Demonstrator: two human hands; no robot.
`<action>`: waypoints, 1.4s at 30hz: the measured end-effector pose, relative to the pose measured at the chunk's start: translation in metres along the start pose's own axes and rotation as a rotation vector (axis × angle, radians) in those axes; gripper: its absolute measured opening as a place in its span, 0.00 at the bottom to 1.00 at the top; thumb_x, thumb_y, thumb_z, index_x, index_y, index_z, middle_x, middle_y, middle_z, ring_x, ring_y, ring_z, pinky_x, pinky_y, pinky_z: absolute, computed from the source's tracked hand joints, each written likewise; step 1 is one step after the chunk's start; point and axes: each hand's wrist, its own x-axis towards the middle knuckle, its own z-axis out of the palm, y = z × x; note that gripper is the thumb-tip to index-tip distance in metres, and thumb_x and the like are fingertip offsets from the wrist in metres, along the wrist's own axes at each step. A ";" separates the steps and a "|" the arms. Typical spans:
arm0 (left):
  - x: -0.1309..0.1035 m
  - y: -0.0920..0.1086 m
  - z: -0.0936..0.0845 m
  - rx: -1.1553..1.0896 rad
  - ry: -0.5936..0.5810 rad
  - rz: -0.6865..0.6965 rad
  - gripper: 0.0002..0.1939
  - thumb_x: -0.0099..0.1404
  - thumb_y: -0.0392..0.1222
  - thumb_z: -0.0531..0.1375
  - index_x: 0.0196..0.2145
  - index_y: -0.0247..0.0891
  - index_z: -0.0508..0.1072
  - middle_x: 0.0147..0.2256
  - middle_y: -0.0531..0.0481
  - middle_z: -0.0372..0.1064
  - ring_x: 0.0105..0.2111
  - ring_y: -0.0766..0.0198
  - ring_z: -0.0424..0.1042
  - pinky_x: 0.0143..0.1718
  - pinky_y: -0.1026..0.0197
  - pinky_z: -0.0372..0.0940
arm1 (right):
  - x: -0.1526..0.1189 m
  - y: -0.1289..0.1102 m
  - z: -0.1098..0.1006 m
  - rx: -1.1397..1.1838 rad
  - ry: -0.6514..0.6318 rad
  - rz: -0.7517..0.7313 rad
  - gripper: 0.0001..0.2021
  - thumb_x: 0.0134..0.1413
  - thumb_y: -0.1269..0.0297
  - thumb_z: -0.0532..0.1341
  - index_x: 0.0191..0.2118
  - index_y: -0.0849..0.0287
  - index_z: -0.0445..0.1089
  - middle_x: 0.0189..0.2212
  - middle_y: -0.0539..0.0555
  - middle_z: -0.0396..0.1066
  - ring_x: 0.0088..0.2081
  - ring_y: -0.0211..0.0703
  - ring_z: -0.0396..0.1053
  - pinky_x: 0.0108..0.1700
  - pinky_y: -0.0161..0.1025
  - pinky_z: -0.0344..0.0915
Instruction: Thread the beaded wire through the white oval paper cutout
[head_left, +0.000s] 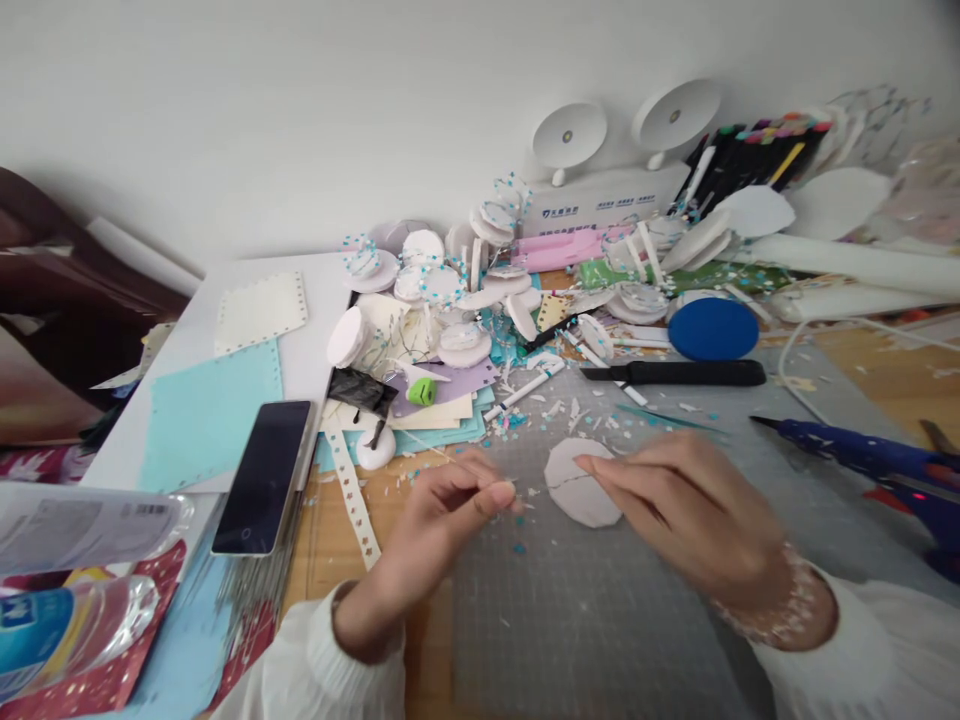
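My left hand is closed in a pinch, left of a white many-sided foam-like disc that lies on the grey cutting mat. Over the disc, my right hand pinches thumb against forefinger. A thin wire runs between the two sets of fingertips, crossing in front of the disc; both hands seem to hold it. The fingers are slightly blurred, so its ends are hard to see. White scraps and small blue bits lie around the disc.
A blue hot glue gun lies at the right, below a black-handled knife and a blue round lid. White discs with beaded wires pile up behind. At left are a phone and loose grey wires.
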 end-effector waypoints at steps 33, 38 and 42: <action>-0.001 0.010 -0.020 0.028 -0.077 0.367 0.18 0.56 0.53 0.69 0.43 0.44 0.79 0.34 0.45 0.73 0.35 0.58 0.71 0.37 0.55 0.66 | 0.018 -0.005 -0.014 0.742 -0.207 0.371 0.06 0.57 0.68 0.64 0.29 0.56 0.74 0.25 0.49 0.73 0.26 0.36 0.71 0.26 0.32 0.65; -0.003 0.006 -0.016 -0.051 -0.003 0.395 0.05 0.58 0.44 0.69 0.35 0.46 0.81 0.28 0.50 0.68 0.29 0.65 0.68 0.31 0.60 0.65 | 0.016 -0.006 -0.009 0.828 -0.329 0.431 0.08 0.57 0.64 0.64 0.28 0.57 0.75 0.23 0.49 0.72 0.23 0.35 0.68 0.23 0.32 0.60; -0.005 0.009 -0.017 -0.017 -0.060 0.385 0.08 0.58 0.49 0.69 0.35 0.46 0.81 0.29 0.49 0.69 0.29 0.63 0.69 0.31 0.58 0.66 | 0.015 -0.007 -0.008 0.867 -0.355 0.496 0.11 0.57 0.59 0.65 0.27 0.57 0.75 0.22 0.50 0.71 0.23 0.35 0.67 0.23 0.32 0.60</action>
